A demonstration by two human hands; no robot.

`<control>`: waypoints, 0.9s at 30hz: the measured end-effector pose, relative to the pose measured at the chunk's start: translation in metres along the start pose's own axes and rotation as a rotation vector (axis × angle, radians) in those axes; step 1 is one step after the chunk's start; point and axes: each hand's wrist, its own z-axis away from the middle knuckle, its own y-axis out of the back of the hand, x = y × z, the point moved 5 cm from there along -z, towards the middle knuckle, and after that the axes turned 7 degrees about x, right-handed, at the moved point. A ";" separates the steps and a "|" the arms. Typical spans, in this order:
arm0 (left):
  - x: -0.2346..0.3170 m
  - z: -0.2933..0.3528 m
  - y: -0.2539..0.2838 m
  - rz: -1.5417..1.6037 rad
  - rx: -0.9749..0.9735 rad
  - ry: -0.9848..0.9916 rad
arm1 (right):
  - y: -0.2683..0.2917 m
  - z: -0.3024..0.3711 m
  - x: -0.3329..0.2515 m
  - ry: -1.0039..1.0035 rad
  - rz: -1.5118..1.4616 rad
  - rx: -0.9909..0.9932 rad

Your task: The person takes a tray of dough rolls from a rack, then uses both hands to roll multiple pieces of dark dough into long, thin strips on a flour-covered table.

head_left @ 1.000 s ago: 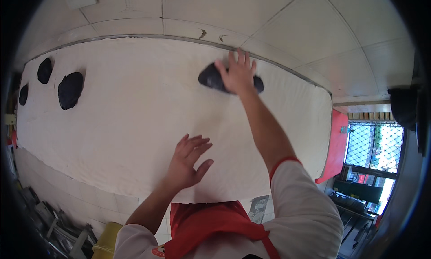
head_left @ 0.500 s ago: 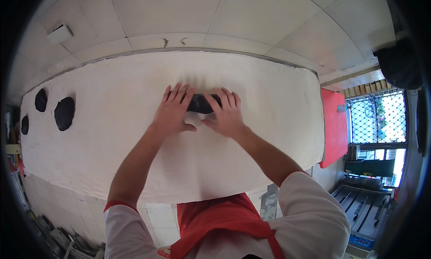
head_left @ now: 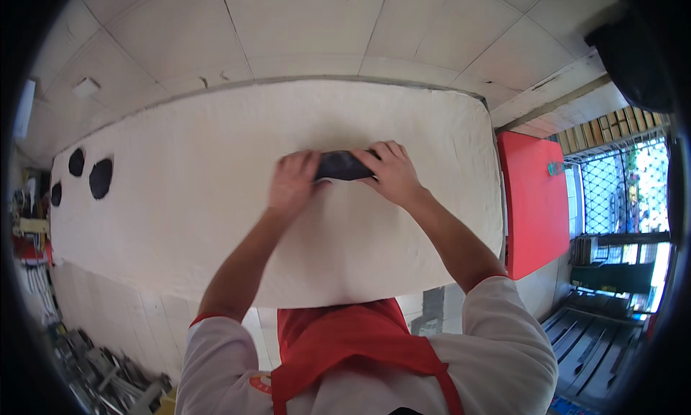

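Observation:
A smooth, thick black roll of what looks like dough [head_left: 344, 166] lies crosswise over the pale cloth-covered table [head_left: 187, 206], in front of me. My left hand [head_left: 295, 179] closes round its left end, fingers over the far side and thumb on the near side; the hand is slightly blurred. At the right end, my right hand [head_left: 394, 172] grips it too, its fingers bent over the top and the thumb below. Both ends of the roll are hidden under my hands, and the middle shows between them.
Three flattish black lumps [head_left: 101, 179] sit at the table's far left. A tiled wall [head_left: 309, 33] runs along the far edge. Beyond the right end stands a red table [head_left: 536, 206] with a small clear greenish object [head_left: 556, 169]. Metal racks or trays [head_left: 586, 346] are at lower right.
My hands have gone from lying spread over the dough roll to curling round its ends. They sit farther apart, and more of its middle shows. The whole view has shifted a little.

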 end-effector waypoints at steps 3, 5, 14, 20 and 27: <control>0.100 0.032 -0.049 -0.224 -0.228 0.009 | -0.034 0.081 0.014 -0.188 0.101 0.190; 0.104 0.033 -0.070 -0.278 -0.206 0.061 | -0.057 0.083 -0.008 -0.143 0.011 0.114; -0.035 -0.187 -0.089 -0.479 0.020 0.160 | -0.042 -0.107 0.160 -0.309 0.370 0.223; 0.024 -0.045 -0.052 -0.173 -0.339 0.081 | -0.045 0.035 0.121 -0.095 0.206 0.014; 0.044 0.037 -0.044 -0.286 -0.309 0.306 | -0.056 0.069 -0.038 -0.192 -0.082 -0.128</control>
